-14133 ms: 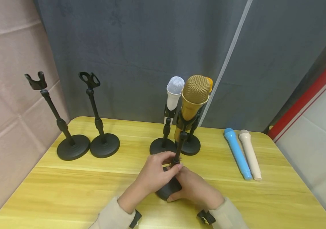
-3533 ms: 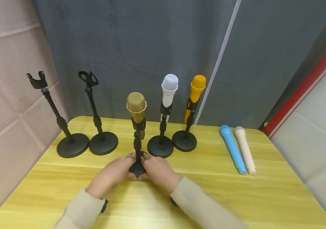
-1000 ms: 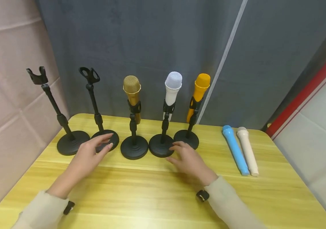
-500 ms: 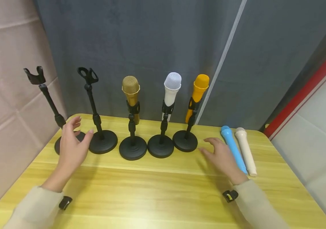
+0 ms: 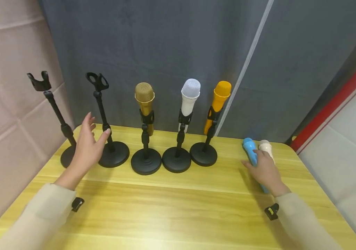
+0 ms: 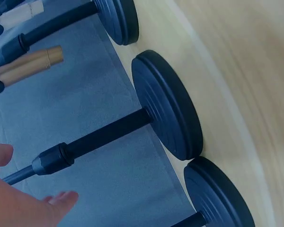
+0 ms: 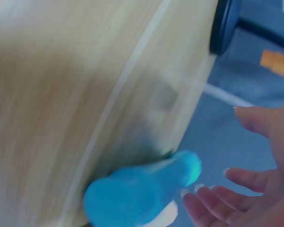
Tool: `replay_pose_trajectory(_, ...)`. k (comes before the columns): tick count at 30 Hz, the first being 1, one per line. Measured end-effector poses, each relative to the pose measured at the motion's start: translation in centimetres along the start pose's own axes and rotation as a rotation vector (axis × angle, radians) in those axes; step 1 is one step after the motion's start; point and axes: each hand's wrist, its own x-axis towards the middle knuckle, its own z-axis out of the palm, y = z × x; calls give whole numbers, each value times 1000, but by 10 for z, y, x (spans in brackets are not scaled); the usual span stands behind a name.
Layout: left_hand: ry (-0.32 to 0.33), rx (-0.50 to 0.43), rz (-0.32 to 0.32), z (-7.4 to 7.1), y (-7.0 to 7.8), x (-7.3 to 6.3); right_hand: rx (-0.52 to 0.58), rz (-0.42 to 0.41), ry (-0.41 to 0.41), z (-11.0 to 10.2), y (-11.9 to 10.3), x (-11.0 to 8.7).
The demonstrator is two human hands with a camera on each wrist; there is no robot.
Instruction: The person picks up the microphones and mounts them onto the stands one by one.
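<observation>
My right hand (image 5: 266,172) hovers over a blue microphone (image 5: 248,144) lying on the table, thumb and fingers spread. Beside it lies a cream microphone (image 5: 265,147), partly covered by the hand. In the right wrist view the fingers (image 7: 248,179) are apart from the blue microphone (image 7: 146,187), holding nothing. On the left, my left hand (image 5: 88,147) is raised with fingers loosely spread and nothing in them. It is between two black microphone stands with vacant clips: the far-left stand (image 5: 66,131), its base partly hidden by the hand, and its neighbour (image 5: 114,155).
Three loaded stands form a row at the back: a gold microphone (image 5: 145,94), a white microphone (image 5: 190,93) and an orange microphone (image 5: 222,93). A grey curtain (image 5: 165,41) hangs behind the wooden table (image 5: 171,211).
The gold microphone's stand, held in both hands earlier, now stands released beside the white one's. The right hand has moved right to the blue microphone; the left hand has withdrawn leftward.
</observation>
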Motion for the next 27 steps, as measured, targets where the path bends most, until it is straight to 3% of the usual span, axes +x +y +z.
replay_pose_trajectory(4, -28, -6, 12, -1, -1, 9, -43, 21, -14, 1, 15, 4)
replay_pose_trajectory(12, -68, 36, 20, -4, 0, 22, -65, 78, -134, 3, 33, 10)
replay_pose_trajectory(22, -58, 93, 77, -11, 7, 42, -51, 92, -190, 12, 39, 21)
replay_pose_trajectory(27, -50, 120, 67, -8, 5, 44, -64, 116, -230, 15, 39, 24)
